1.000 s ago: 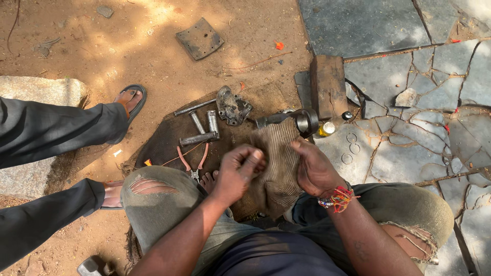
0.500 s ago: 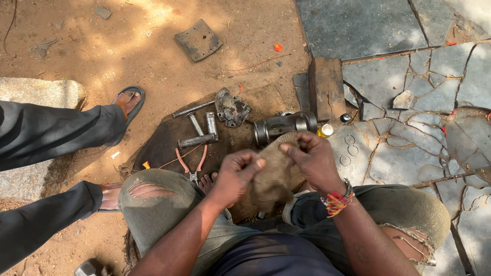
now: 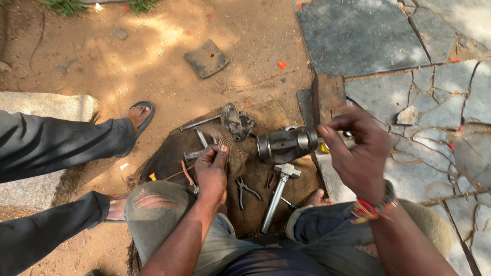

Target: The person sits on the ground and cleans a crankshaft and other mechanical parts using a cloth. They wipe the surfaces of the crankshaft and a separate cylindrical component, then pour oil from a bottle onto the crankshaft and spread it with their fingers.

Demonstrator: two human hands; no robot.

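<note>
Steel tools lie scattered on a brown sackcloth mat (image 3: 169, 163) spread over red dirt, between the knees of a person seated on the ground in torn, faded trousers. Nearest the body, a metal hammer (image 3: 277, 193) rests with its handle pointing back toward the lap, a pair of pliers (image 3: 244, 190) just beside it. The left hand (image 3: 211, 174) presses down on the cloth, its fingers curled around a short metal rod (image 3: 197, 153); whether they truly clamp it cannot be told. The right hand (image 3: 358, 153), a bright thread band at its wrist, is raised over the edge of the mat, fingertips pinched together on something too small and blurred to identify. Just left of it sits a heavy cylindrical metal housing (image 3: 286, 144), lying on its side on the cloth.

Farther out lie loose bolts, a broken casting (image 3: 237, 121) and a wooden block (image 3: 328, 97) at the edge of the stone paving; a flat metal plate (image 3: 206, 59) lies well apart in the dirt. A second person's sandalled foot (image 3: 137, 115) rests close to the mat.

The round housing looks free to roll off the cloth, and anything small slipping from the pinched fingers would likely vanish into dust or paving cracks. Bare feet near the hammer invite injury.
</note>
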